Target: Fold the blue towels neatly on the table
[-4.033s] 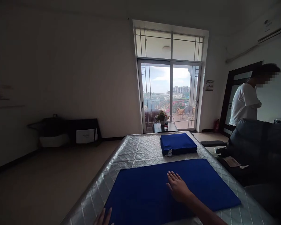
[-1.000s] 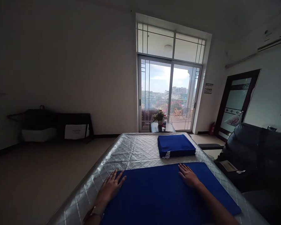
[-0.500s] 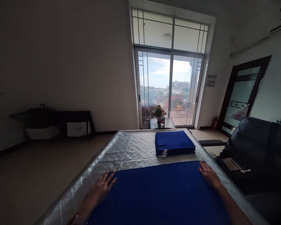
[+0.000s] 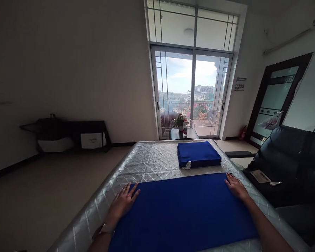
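Observation:
A large blue cloth (image 4: 182, 210) lies spread flat on a silver quilted mattress (image 4: 152, 161). My left hand (image 4: 123, 203) rests flat and open on the cloth's far left corner, fingers spread. My right hand (image 4: 236, 188) lies flat and open on the far right corner. Beyond the cloth sits a stack of folded blue cloths (image 4: 198, 154) with a small white tag at its front edge.
A dark leather armchair (image 4: 291, 164) stands close on the right, a card on its arm. Past the mattress are a small dark table with a plant and bottle (image 4: 182, 130) and glass balcony doors (image 4: 191, 94). A low dark bench (image 4: 68, 134) lines the left wall.
Both hands slid outward from the middle of the cloth to its far corners. A person who stood at the right 4 s ago is gone from view.

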{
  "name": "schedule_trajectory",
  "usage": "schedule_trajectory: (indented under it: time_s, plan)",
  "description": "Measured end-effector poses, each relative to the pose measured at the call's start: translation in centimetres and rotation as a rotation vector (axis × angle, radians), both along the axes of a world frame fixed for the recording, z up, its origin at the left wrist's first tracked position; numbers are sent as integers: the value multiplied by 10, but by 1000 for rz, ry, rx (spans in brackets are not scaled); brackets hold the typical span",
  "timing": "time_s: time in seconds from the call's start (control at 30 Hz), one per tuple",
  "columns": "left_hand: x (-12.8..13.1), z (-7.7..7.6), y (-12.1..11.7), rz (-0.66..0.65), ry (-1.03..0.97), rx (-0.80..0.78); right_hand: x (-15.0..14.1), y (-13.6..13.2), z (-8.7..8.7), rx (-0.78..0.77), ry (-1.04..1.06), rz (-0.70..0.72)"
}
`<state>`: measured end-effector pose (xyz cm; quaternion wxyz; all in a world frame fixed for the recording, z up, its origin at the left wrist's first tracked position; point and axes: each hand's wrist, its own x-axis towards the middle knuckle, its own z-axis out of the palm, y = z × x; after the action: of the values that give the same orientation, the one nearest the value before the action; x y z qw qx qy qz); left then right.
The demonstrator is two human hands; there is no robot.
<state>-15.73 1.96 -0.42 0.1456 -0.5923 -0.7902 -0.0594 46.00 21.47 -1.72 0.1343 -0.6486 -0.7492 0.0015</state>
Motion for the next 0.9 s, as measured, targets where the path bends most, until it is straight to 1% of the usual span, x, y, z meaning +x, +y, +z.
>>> schedule_trajectory:
  time_s: [0.07, 0.17, 0.23, 0.3, 0.43, 0.53, 0.6, 0.63, 0.7, 0.77, 0.83, 0.9]
  plan:
    - [6, 7, -3, 22, -36, -42, -4, -7, 11, -22, -6, -25]
    - [14, 15, -8, 34, -72, -34, -19, -22, 29, -9, -10, -66]
    - [17, 18, -10, 22, -92, -12, -43, -34, 39, 25, -12, -74]
    - [18, 19, -11, 16, -106, 4, -78, -49, 45, 62, -17, -20]
    - [19, 19, -12, 34, -115, 11, -176, -87, 47, 81, -22, 239]
    - [20, 19, -13, 41, -120, 3, -249, -115, 46, 55, 86, 527]
    - [19, 19, -13, 41, -119, -6, -283, -129, 46, 10, 115, 664]
    - [18, 18, -13, 37, -117, -10, -295, -132, 46, -14, 120, 708]
    - [16, 16, -12, 25, -108, -17, -306, -134, 44, -53, 121, 748]
    - [12, 13, -10, 6, -104, -21, -300, -128, 42, -74, 118, 740]
    - [9, 10, -8, 0, -101, -19, -280, -117, 41, -82, 112, 704]
    - [6, 8, -7, -7, -87, -18, -248, -101, 39, -90, 98, 650]
